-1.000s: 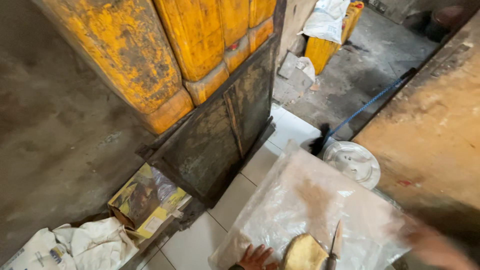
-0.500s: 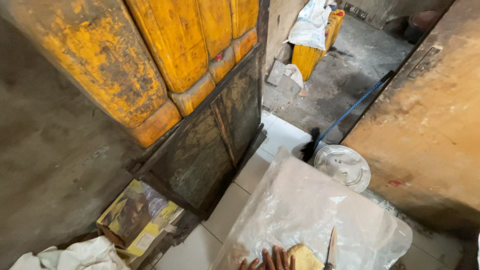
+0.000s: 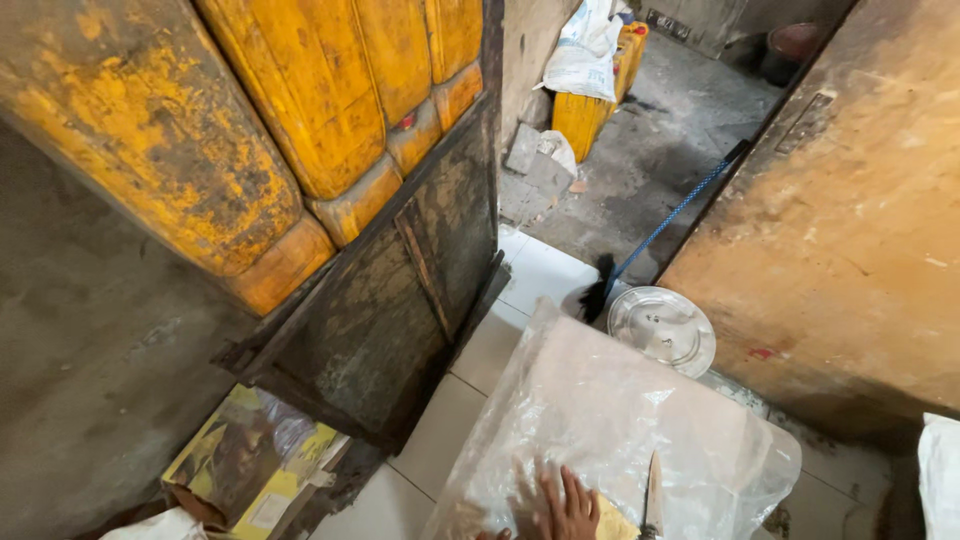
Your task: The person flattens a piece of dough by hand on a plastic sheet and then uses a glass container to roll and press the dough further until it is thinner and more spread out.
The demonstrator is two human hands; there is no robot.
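Yellowish food slab (image 3: 618,522) at bottom edge, lying on clear plastic sheet (image 3: 620,420) | we are pressing left hand (image 3: 567,505) flat, grip wide, fingertips beside steel knife blade (image 3: 653,490) | right hand unseen | we are advising curled fingers, slow cuts.

left hand (image 3: 566,508) flat on a plastic-covered board (image 3: 620,420), yellowish chunk (image 3: 617,524) right by the fingers, knife (image 3: 653,492) just beside it. round metal lid (image 3: 661,329) behind, grimy yellow jerrycans (image 3: 300,110) stacked up left

Pale yellow block (image 3: 615,522) on plastic-covered board (image 3: 610,420), knife (image 3: 653,490) beside it
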